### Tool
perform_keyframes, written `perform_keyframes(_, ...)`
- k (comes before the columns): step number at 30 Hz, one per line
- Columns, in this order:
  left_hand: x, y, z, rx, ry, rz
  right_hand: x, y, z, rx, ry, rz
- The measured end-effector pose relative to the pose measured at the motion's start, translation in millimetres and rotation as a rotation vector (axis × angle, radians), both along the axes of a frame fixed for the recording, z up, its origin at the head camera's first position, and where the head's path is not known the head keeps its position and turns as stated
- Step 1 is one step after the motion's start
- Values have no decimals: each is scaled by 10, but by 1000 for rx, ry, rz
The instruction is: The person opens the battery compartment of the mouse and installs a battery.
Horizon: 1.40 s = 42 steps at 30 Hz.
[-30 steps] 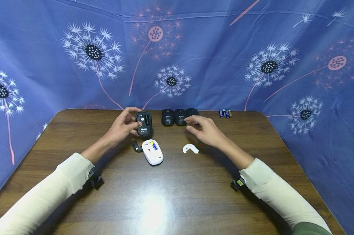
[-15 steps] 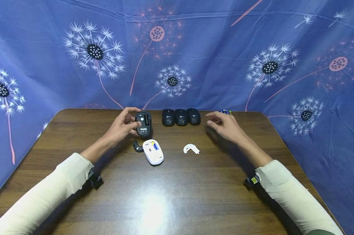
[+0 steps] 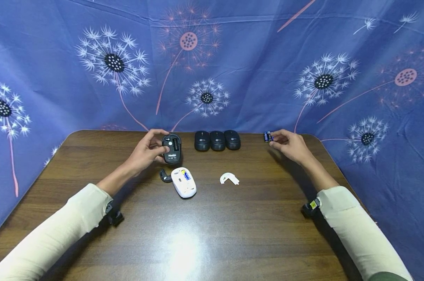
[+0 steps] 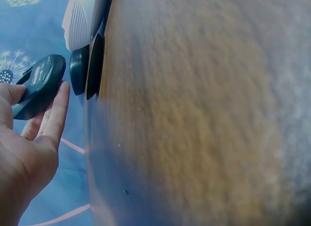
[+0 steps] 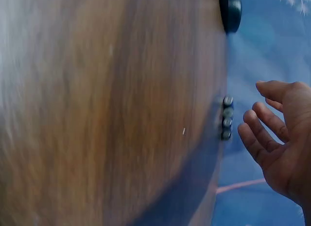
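Note:
My left hand (image 3: 145, 151) grips a black computer mouse (image 3: 173, 155) between thumb and fingers, its underside toward me and its long battery slot uncovered. In the left wrist view the same black mouse (image 4: 47, 81) is tilted in the fingers. Over the back right of the table, my right hand (image 3: 292, 146) reaches to a small row of batteries (image 3: 267, 137), partly covering it in the head view. The right wrist view shows the fingers loosely bent and apart from each other beside the batteries (image 5: 227, 120), with nothing held.
A white mouse (image 3: 184, 187) lies upturned with a battery in its bay. A curved black cover (image 3: 165, 176) is beside it, and a curved white cover (image 3: 229, 178) lies to the right. Three black mice (image 3: 217, 141) stand along the back edge before a blue floral cloth (image 3: 254, 78).
My right hand has moved right, from beside the row of black mice to the batteries. My left hand stays in place with the black mouse.

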<state>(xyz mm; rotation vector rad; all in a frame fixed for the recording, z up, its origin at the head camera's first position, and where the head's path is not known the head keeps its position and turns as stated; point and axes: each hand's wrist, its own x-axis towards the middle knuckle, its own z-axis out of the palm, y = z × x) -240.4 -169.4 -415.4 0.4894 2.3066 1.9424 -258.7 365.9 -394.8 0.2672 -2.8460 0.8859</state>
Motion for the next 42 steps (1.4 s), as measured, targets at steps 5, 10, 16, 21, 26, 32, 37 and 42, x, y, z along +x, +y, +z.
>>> perform_keyframes(5,7,-1,3,11,1,-6,-90,186,-62,34,-34,-25)
perform_keyframes(10,6,-7,18,19,6,-4,-180,349,-110,-6,-113,-22)
perform_keyframes(16,21,-28,37,21,3,2,-292,473,-148,-79,-235,-37)
perform_keyframes(21,33,-38,45,24,-5,3,-391,521,-140,-93,-358,-36)
perform_keyframes(26,29,-50,48,32,-6,12,-472,509,-88,-67,-424,-42)
perform_keyframes(32,28,-50,56,34,-12,8,-536,511,-76,-54,-466,-56)
perform_keyframes(37,35,-37,57,33,-15,5,-572,527,-75,-54,-466,-43)
perform_keyframes(42,38,-20,58,27,-11,3,-599,557,-79,-78,-445,-16)
